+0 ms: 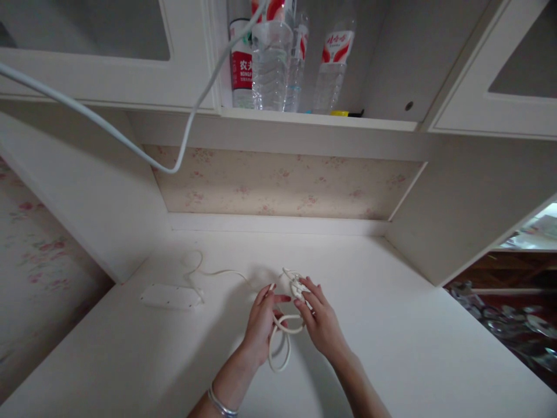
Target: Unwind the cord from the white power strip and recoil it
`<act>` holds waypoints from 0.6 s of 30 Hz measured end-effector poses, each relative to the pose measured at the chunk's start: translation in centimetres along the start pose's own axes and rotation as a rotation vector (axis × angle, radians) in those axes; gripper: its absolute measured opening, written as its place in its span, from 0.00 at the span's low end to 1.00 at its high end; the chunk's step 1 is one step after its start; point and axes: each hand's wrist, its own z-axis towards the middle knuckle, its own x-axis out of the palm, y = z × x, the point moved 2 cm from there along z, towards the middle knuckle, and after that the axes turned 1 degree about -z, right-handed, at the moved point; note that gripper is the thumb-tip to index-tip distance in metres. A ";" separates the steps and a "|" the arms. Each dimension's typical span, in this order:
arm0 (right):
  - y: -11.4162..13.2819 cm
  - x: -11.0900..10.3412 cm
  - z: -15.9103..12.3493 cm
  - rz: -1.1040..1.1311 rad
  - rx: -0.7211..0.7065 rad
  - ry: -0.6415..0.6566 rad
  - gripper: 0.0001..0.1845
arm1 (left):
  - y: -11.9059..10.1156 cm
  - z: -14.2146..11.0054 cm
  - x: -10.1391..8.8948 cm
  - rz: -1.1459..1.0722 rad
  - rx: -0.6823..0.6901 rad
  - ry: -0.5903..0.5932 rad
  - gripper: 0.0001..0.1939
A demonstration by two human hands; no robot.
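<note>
A white power strip (171, 296) lies on the white desktop (348, 360) to the left of my hands. Its thin white cord (279, 363) runs across the surface toward my hands and hangs in loops below them. My left hand (263, 322) is closed, with the cord pinched between thumb and fingers. My right hand (319, 316) has its fingers curled round a bunched, tangled part of the cord (298, 286). What lies inside that bundle is partly hidden by the fingers.
Overhead, a cabinet shelf (317, 119) holds several clear plastic bottles (335, 67) and a red-labelled container (241, 67). A thicker white cable (174, 168) hangs across the upper left, close to the camera. Side panels (470, 191) border the desk; clutter (513, 325) lies beyond at right.
</note>
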 end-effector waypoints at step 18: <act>0.2 -1.6 0.5 0.143 0.138 -0.316 0.10 | 0.9 -2.1 1.4 0.090 -0.259 0.207 0.35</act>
